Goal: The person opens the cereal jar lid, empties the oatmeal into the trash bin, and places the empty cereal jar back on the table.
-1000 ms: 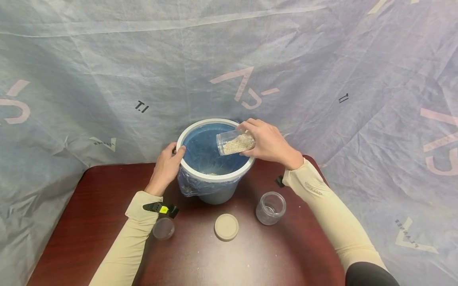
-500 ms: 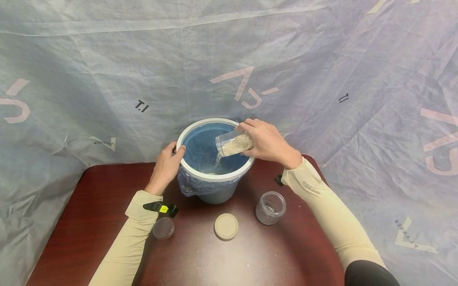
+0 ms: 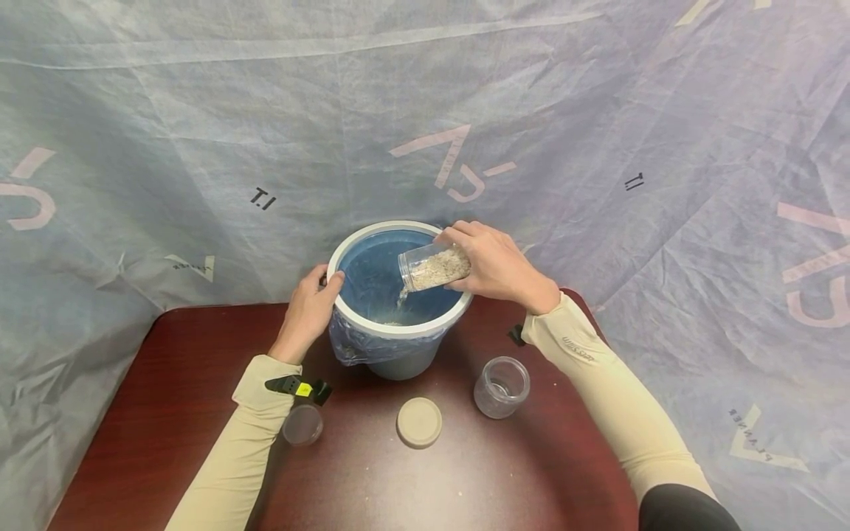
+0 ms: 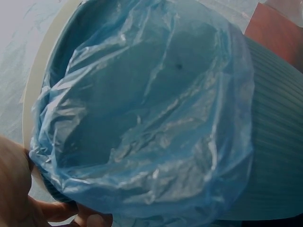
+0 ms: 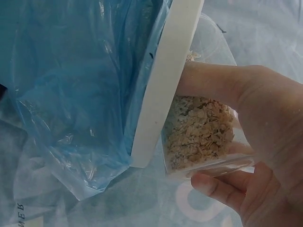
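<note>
My right hand [image 3: 494, 264] [image 5: 246, 151] grips a clear jar of oats [image 3: 433, 268] [image 5: 201, 132], tilted mouth-down over a grey bin [image 3: 398, 295] with a white rim [image 5: 165, 90] and a blue plastic liner [image 4: 142, 109] [image 5: 71, 85]. A thin stream of oats [image 3: 401, 296] falls from the jar into the bin. On the left side of the rim, my left hand [image 3: 308, 310] holds the bin, thumb over the edge; in the left wrist view only its fingers [image 4: 19, 189] show at the liner's lower corner.
On the dark red table [image 3: 166, 413] in front of the bin lie a beige lid [image 3: 420, 422], an empty clear jar [image 3: 502, 386] to its right and a small clear lid [image 3: 303, 424] by my left forearm. A grey-blue sheet [image 3: 199, 133] hangs behind.
The jar has tipped further down over the bin, and oats now pour from its mouth. My left hand has stayed on the rim.
</note>
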Tool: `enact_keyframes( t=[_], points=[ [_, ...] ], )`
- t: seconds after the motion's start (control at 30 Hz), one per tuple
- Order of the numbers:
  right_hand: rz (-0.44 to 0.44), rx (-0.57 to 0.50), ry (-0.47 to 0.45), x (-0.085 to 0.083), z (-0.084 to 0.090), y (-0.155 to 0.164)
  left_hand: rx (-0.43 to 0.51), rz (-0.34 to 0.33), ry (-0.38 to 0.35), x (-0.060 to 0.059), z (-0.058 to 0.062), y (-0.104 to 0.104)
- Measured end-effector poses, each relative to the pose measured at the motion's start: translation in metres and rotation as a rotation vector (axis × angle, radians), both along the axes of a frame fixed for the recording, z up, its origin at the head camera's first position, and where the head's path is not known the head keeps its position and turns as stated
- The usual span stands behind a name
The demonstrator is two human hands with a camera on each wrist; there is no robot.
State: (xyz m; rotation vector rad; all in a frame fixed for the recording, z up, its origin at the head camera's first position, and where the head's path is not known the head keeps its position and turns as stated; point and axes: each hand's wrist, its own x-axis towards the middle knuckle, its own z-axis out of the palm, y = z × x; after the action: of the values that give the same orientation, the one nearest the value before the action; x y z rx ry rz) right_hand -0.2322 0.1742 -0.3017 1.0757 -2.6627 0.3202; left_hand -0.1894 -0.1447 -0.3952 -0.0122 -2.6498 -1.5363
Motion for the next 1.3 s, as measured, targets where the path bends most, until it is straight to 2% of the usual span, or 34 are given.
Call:
enact_keyframes(
  t=[0.3,0.9,1.13,1.3],
  points=[
    [0.01,0.034,0.028,0.0017,0.0016,-0.0011,0.002,-0.003,-0.005,0.0011,0.0008,-0.0003],
    [0.004,-0.04,-0.002,0.0025,-0.0001,0.0018,0.0,0.002,-0.011,-0.0011,-0.0012,-0.0008],
    [0.001,0.007,0.034,0.0017,-0.0008,0.0014,0.003,0.005,-0.018,0.0002,0.0,-0.0014],
    [0.005,-0.003,0.026,0.0021,-0.0009,0.0017,0.003,0.007,-0.013,0.0003,0.0003,-0.0015]
  ],
)
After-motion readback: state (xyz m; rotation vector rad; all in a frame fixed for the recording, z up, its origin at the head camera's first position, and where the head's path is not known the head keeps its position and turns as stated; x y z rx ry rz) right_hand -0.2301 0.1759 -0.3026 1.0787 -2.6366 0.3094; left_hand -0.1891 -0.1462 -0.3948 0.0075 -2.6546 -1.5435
